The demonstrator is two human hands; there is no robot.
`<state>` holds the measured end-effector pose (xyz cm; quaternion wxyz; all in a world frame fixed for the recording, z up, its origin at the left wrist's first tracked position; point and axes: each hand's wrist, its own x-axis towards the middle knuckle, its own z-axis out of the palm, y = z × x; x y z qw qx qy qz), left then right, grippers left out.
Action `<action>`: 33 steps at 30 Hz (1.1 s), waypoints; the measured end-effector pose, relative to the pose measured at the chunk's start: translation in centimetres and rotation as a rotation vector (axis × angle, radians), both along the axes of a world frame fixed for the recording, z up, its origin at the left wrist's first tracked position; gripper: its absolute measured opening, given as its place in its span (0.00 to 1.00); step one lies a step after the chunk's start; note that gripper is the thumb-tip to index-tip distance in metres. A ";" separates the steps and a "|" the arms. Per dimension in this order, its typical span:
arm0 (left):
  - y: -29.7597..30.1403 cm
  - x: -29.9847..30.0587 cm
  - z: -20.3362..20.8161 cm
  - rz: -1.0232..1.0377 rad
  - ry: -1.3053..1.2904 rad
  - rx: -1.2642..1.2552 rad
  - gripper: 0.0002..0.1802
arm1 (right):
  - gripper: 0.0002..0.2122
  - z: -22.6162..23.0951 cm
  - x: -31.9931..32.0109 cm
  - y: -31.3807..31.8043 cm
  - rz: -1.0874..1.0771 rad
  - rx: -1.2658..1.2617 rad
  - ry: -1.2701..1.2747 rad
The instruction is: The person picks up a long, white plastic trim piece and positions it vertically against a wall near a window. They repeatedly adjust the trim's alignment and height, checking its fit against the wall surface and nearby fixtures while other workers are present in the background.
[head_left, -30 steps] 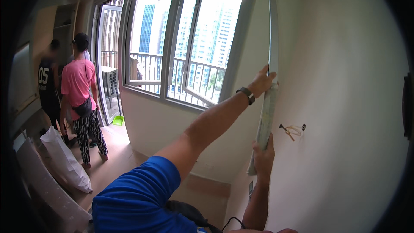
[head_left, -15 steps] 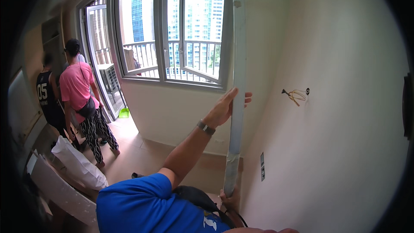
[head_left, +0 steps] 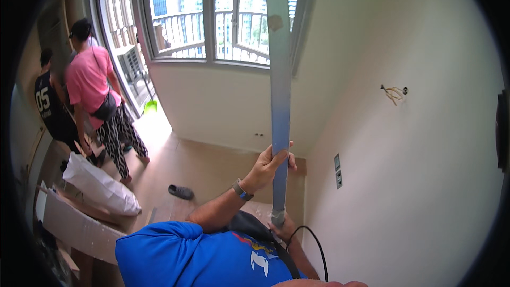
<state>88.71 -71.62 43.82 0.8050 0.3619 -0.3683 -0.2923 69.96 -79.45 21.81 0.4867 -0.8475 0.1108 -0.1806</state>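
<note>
A long, flat, pale grey bar stands nearly upright in front of me, its top running out of the picture. My left hand, with a watch at the wrist, is closed around its lower part. The thumb lies across the front face and the fingertips show past the right edge. At the taped bottom end, my right hand grips the bar from below and behind. Part of that hand is hidden by the bar.
The plain wall to my right has loose wires and a switch plate. At left, people stand by an open door, one in a pink shirt. A white sack, boards and a dark shoe are on the floor.
My left hand has moved down the bar, closer to my right hand, and its thumb now wraps the front. The view has tipped downward, and the bar appears farther left.
</note>
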 end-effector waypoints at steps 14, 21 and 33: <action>17.2 4.6 2.7 0.755 -0.033 -0.120 0.22 | 0.26 -6.0 6.5 4.5 0.453 0.111 0.325; 24.7 -1.6 -0.1 1.157 0.084 0.010 0.23 | 0.32 -8.9 7.6 4.1 0.776 -0.078 0.468; 31.3 -14.9 -4.2 1.631 0.320 -0.076 0.24 | 0.32 -4.1 9.9 9.0 1.218 -0.174 0.439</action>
